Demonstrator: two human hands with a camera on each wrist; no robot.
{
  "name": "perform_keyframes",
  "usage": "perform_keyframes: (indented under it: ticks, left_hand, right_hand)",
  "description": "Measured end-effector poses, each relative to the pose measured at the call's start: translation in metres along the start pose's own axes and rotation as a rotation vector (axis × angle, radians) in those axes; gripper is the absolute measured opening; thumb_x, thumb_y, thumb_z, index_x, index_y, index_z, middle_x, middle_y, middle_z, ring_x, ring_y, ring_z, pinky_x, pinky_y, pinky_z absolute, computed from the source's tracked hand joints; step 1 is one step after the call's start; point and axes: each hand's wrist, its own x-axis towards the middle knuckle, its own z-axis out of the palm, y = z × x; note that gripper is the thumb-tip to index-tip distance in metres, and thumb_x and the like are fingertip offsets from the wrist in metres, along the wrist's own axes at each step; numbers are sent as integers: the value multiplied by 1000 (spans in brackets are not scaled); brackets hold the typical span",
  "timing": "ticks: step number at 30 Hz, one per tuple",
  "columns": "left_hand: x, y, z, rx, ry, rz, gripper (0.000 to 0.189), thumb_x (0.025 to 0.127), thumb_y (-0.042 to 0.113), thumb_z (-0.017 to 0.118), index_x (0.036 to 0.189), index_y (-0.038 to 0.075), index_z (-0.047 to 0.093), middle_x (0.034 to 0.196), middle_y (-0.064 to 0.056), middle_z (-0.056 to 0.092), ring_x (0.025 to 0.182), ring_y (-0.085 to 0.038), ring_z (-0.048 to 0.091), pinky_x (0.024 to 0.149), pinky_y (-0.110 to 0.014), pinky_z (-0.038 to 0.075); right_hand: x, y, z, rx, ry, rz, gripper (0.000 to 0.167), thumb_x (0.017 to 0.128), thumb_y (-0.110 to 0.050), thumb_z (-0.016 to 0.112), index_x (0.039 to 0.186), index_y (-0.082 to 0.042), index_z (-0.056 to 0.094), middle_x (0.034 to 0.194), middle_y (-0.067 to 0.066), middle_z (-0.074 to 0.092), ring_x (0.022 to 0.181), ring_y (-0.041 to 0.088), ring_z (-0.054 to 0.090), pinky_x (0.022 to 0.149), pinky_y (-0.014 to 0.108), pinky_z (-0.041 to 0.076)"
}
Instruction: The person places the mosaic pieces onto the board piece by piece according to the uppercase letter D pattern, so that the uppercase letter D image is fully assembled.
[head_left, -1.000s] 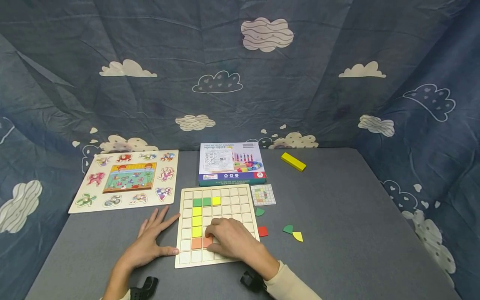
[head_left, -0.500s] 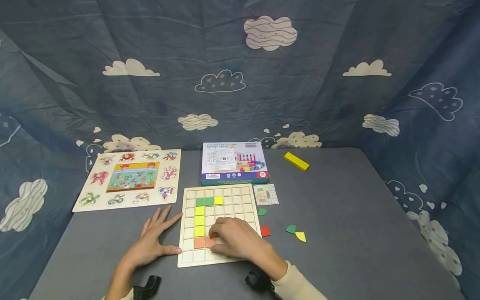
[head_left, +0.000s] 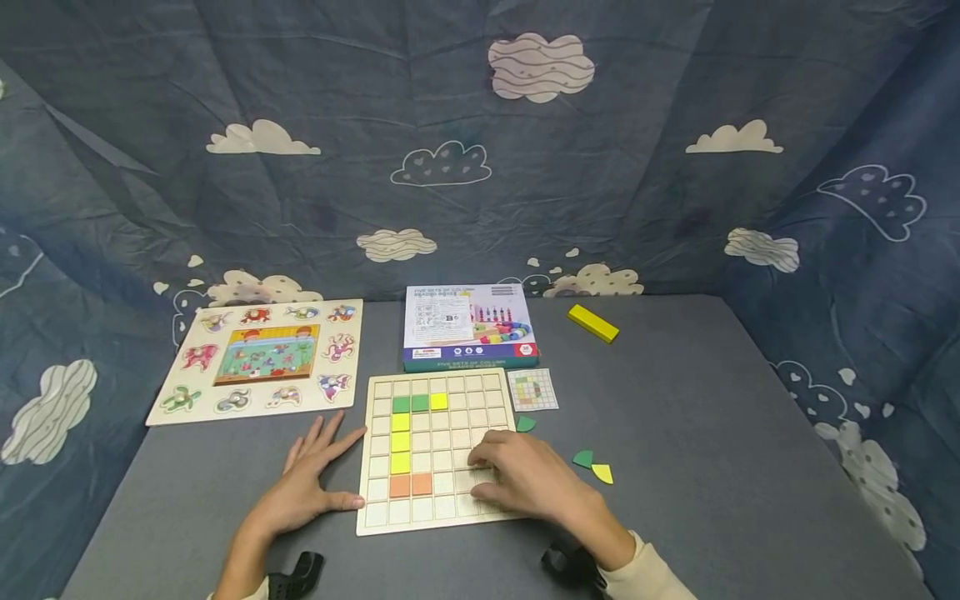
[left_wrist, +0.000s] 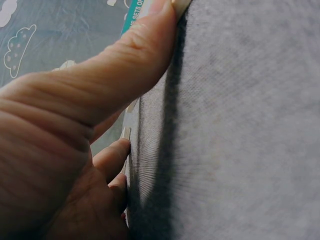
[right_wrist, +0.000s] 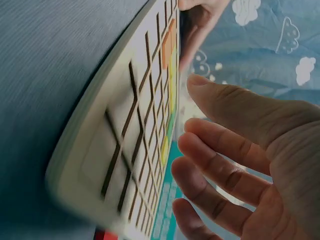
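The pale grid board lies flat on the surface, between the hands. Near its upper left, two green tiles and a yellow tile sit in a row. A column of three yellow tiles runs down from the first green one, ending above the left of two orange tiles. The left hand is spread, its thumb touching the board's left edge. The right hand is over the board's right side, fingers loosely bent, thumb apart from them. A small pattern card and a green quarter piece lie just beside the board's right edge; a box lies behind. Farther left is an animal puzzle; at the far right, a yellow block.
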Motion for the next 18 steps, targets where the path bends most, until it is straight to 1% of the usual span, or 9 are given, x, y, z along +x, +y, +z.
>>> perform_keyframes:
  ticks: [3, 5, 10, 12, 18]
  left_hand:
    - [0, 1, 0, 2, -2, -7, 100, 67, 43, 89, 153, 17, 45, 167, -23, 11, 151, -51, -9, 113, -71, -7]
    - [0, 1, 0, 5, -2, -8, 100, 67, 44, 89, 153, 17, 45, 167, -23, 11, 151, -51, -9, 113, -72, -7]
    - [0, 1, -1, 6, -5, -17, 100, 67, 44, 89, 153, 17, 45, 167, -23, 11, 151, -51, -9, 113, -71, -7]
    - [0, 1, -1, 6, -5, -19, 100, 67, 44, 89, 153, 17, 45, 167, -23, 11, 152, -50, -9, 113, -71, -7]
    - [-1, 3, -2, 3, -6, -18, 100, 67, 41, 89, 153, 18, 44, 167, -24, 10, 151, -51, -9, 113, -72, -7]
  right_hand:
    - [-12, 8, -6, -8, 14, 30, 30, 83, -32, 82, 106, -15, 76, 98, -6, 69, 82, 5, 61, 71, 25, 53]
    - [-21, 14, -10, -13, 19, 58, 31, 82, -32, 83, 106, -14, 76, 96, -5, 68, 79, 5, 59, 68, 25, 51]
    - [-40, 28, -17, -24, 24, 155, 33, 80, -32, 85, 107, -15, 76, 95, -7, 67, 74, 6, 54, 64, 23, 47]
    - [-47, 35, -20, -37, 28, 200, 33, 79, -33, 86, 106, -17, 76, 97, -8, 68, 75, 6, 55, 66, 24, 48]
    - [-64, 56, -27, -76, 52, 340, 27, 75, -32, 89, 93, -21, 72, 93, -10, 66, 77, 6, 56, 68, 30, 49]
